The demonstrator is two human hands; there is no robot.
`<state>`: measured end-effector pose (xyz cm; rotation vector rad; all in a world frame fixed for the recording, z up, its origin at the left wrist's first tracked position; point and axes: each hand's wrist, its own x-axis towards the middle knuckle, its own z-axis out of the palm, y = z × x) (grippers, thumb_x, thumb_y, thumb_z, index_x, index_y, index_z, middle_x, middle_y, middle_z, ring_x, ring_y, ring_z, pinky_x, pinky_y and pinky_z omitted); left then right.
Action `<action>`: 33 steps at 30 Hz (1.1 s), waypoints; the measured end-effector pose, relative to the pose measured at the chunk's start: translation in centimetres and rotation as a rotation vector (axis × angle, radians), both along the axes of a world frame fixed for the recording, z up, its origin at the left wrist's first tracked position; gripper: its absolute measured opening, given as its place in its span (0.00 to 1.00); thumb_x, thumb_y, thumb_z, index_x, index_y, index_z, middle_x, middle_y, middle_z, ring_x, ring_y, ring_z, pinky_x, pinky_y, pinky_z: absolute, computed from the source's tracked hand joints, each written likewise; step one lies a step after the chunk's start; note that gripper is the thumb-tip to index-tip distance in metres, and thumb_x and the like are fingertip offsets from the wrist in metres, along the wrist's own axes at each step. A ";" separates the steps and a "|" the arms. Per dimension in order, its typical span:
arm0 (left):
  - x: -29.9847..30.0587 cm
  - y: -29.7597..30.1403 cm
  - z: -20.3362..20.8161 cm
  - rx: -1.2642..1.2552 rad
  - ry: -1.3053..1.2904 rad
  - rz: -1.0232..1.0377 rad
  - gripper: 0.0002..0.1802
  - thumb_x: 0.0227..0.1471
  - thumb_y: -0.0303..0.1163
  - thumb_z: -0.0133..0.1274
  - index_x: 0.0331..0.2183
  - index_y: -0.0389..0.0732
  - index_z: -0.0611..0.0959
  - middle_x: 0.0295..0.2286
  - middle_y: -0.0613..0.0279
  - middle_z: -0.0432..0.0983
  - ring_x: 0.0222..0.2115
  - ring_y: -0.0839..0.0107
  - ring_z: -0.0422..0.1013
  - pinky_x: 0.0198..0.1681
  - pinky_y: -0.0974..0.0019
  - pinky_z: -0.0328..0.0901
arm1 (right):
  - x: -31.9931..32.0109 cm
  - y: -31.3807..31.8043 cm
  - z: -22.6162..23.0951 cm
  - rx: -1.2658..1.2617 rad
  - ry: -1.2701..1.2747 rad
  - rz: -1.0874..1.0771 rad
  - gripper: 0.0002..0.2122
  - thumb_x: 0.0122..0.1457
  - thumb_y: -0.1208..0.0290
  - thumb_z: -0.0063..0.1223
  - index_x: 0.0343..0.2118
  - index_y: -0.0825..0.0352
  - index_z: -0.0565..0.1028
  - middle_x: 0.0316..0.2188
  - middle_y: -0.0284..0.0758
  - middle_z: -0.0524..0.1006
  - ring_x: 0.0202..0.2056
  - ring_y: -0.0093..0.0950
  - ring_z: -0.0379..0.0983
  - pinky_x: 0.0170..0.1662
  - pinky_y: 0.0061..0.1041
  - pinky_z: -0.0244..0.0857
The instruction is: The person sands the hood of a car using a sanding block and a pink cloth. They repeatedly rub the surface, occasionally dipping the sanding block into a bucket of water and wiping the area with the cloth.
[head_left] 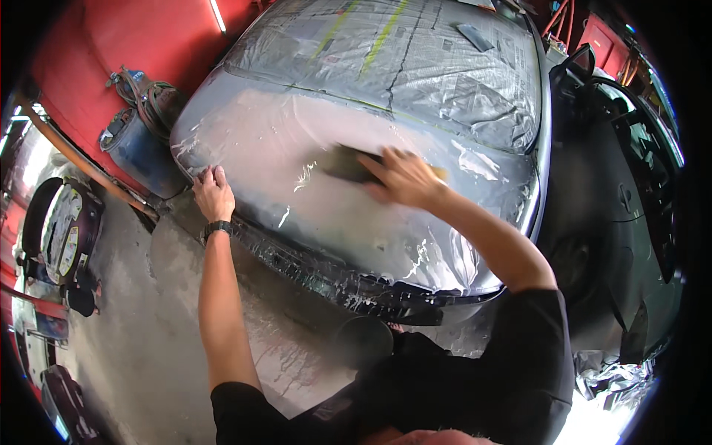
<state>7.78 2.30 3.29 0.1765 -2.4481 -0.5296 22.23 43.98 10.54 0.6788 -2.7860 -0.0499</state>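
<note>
A grey car panel (256,137) lies before me, broad and wet, with a pinkish patch in its middle and whitish streaks and drops. My right hand (406,176) is closed over a dark sanding block (348,163), pressed flat to the panel right of its middle. Motion smears the block's left end and my fingers. At the panel's left edge my left hand (213,194) rests with fingertips on the rim, fingers bent and slightly apart, holding nothing. A dark watch sits on that wrist.
Plastic sheeting (445,81) covers the car's glass, with a small flat grey piece (475,37) on it. A blue drum (144,152) with coiled hoses stands left. Another dark car (601,200) is close on the right. A blurred round container (363,341) is below the bumper.
</note>
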 end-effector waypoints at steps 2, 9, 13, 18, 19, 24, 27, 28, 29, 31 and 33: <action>-0.9 0.0 1.3 -0.008 -0.123 -0.069 0.26 0.61 0.48 0.46 0.55 0.43 0.77 0.55 0.37 0.68 0.55 0.42 0.65 0.56 0.47 0.63 | 7.8 6.0 -0.7 0.009 0.082 -0.041 0.32 0.59 0.49 0.55 0.64 0.58 0.65 0.34 0.40 0.68 0.37 0.38 0.70 0.40 0.36 0.69; -6.9 5.1 3.1 -0.176 -0.211 -0.252 0.26 0.62 0.43 0.46 0.56 0.38 0.74 0.56 0.45 0.68 0.58 0.50 0.65 0.60 0.55 0.61 | 19.0 14.1 -0.1 -0.092 0.192 -0.389 0.31 0.50 0.58 0.65 0.58 0.64 0.72 0.34 0.42 0.67 0.37 0.41 0.69 0.41 0.38 0.66; -11.8 9.2 2.6 -0.204 -0.037 -0.508 0.20 0.60 0.35 0.49 0.53 0.40 0.77 0.55 0.51 0.71 0.57 0.53 0.67 0.59 0.58 0.64 | 18.5 14.2 -0.2 -0.146 0.171 -0.411 0.30 0.50 0.58 0.65 0.57 0.63 0.72 0.34 0.42 0.68 0.37 0.40 0.69 0.40 0.38 0.65; -5.1 23.7 4.5 -0.109 0.007 -0.930 0.20 0.59 0.30 0.47 0.53 0.45 0.79 0.55 0.56 0.73 0.49 0.60 0.75 0.47 0.62 0.72 | 18.3 14.1 -0.5 -0.190 0.193 -0.430 0.29 0.51 0.58 0.64 0.57 0.63 0.73 0.34 0.41 0.68 0.37 0.40 0.69 0.38 0.38 0.65; -3.7 25.7 4.1 -0.171 0.077 -1.047 0.22 0.58 0.30 0.48 0.55 0.48 0.78 0.57 0.58 0.71 0.46 0.61 0.77 0.46 0.63 0.73 | 18.3 14.0 -0.5 -0.198 0.224 -0.437 0.29 0.52 0.58 0.64 0.57 0.63 0.73 0.34 0.41 0.68 0.36 0.40 0.69 0.38 0.38 0.65; 11.8 34.6 6.1 -0.180 -0.260 -1.206 0.18 0.57 0.30 0.51 0.50 0.46 0.81 0.58 0.60 0.69 0.52 0.60 0.73 0.51 0.60 0.72 | 18.4 14.7 -0.9 -0.347 0.367 -0.560 0.27 0.56 0.61 0.62 0.59 0.60 0.72 0.33 0.42 0.69 0.35 0.41 0.70 0.37 0.38 0.65; 17.4 33.3 4.1 -0.342 0.080 -1.525 0.19 0.58 0.30 0.52 0.52 0.44 0.80 0.58 0.54 0.68 0.61 0.55 0.63 0.64 0.54 0.59 | 18.7 14.7 0.5 -0.521 0.351 -0.615 0.26 0.59 0.63 0.58 0.61 0.57 0.69 0.34 0.44 0.71 0.36 0.42 0.71 0.39 0.40 0.66; 18.9 32.3 4.1 -0.342 0.035 -1.538 0.20 0.58 0.30 0.52 0.53 0.46 0.80 0.59 0.55 0.67 0.62 0.56 0.61 0.63 0.55 0.60 | 19.0 14.8 0.9 -0.589 0.328 -0.616 0.25 0.60 0.63 0.57 0.62 0.57 0.69 0.34 0.44 0.71 0.36 0.43 0.72 0.40 0.40 0.67; 19.7 31.2 4.1 -0.340 -0.010 -1.552 0.21 0.59 0.30 0.52 0.54 0.49 0.79 0.60 0.56 0.66 0.63 0.57 0.59 0.62 0.56 0.62 | 19.2 15.0 1.2 -0.657 0.304 -0.620 0.25 0.61 0.64 0.56 0.62 0.57 0.68 0.34 0.44 0.72 0.37 0.43 0.72 0.41 0.41 0.67; 17.9 28.6 3.0 -0.330 0.036 -1.447 0.21 0.57 0.29 0.53 0.53 0.49 0.80 0.58 0.57 0.68 0.62 0.58 0.62 0.65 0.55 0.57 | 19.8 15.0 2.1 -0.727 0.229 -0.604 0.23 0.64 0.65 0.52 0.63 0.58 0.68 0.36 0.45 0.73 0.36 0.42 0.72 0.43 0.39 0.67; 14.0 25.9 3.3 -0.233 0.064 -1.399 0.23 0.56 0.25 0.53 0.54 0.49 0.80 0.57 0.59 0.70 0.57 0.62 0.68 0.63 0.58 0.60 | 20.3 15.2 2.1 -0.740 0.251 -0.548 0.23 0.65 0.65 0.51 0.62 0.60 0.68 0.34 0.45 0.73 0.36 0.41 0.72 0.43 0.38 0.66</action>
